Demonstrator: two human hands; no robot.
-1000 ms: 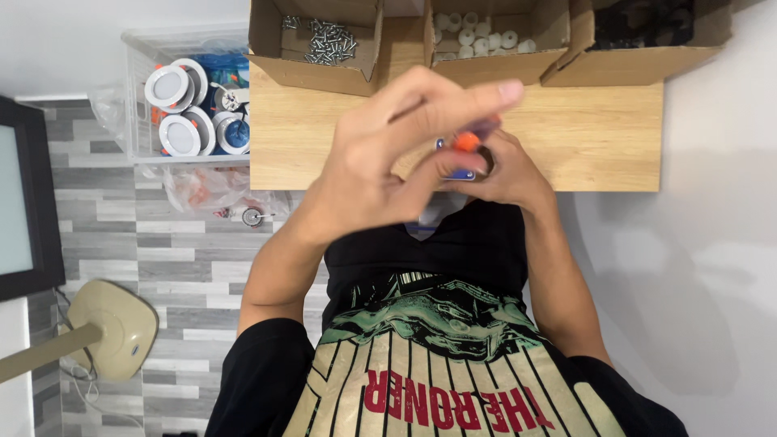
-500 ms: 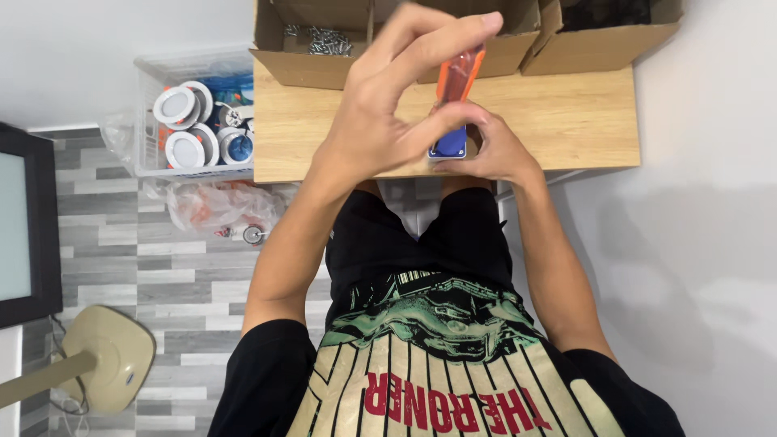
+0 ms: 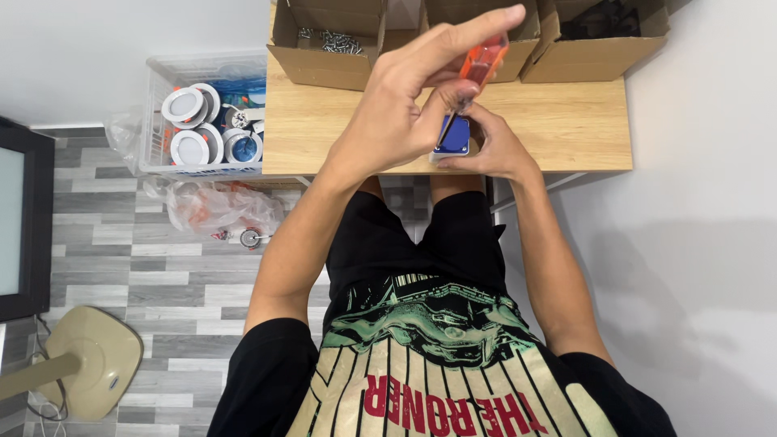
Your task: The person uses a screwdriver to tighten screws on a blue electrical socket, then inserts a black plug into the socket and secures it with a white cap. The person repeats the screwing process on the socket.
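A screwdriver with a translucent orange plastic handle and dark metal shaft (image 3: pixel 472 83) is held tilted over the near edge of a light wooden tabletop (image 3: pixel 566 129). Its long axis runs from the handle at about 1 o'clock down to the tip at about 7 o'clock, and the tip is pointed at a small blue rectangular block with a pale underside (image 3: pixel 454 136). The handle is pinched by the left hand (image 3: pixel 405 109), whose thumb is pressed against it while the forefinger is stretched out straight towards 2 o'clock; the other fingers are curled narrowly. The blue block is gripped from the 4 o'clock side by the right hand (image 3: pixel 494 146), closed around its edge, just above the table's front edge.

Compared with half a second before, the screwdriver is seen further towards 1 o'clock of the block, with more of the shaft exposed, and the blue block is less hidden by the left hand.

Three open brown cardboard boxes (image 3: pixel 328 36) are set in a row along the far edge of the table, at 12 o'clock from the hands; small metal parts are seen in the leftmost one. At 9 o'clock of the table, a clear plastic crate (image 3: pixel 154 121) is filled with round white ring-shaped fittings (image 3: pixel 183 103). A crumpled clear plastic bag (image 3: pixel 218 206) is lying on the grey tiled floor below it.
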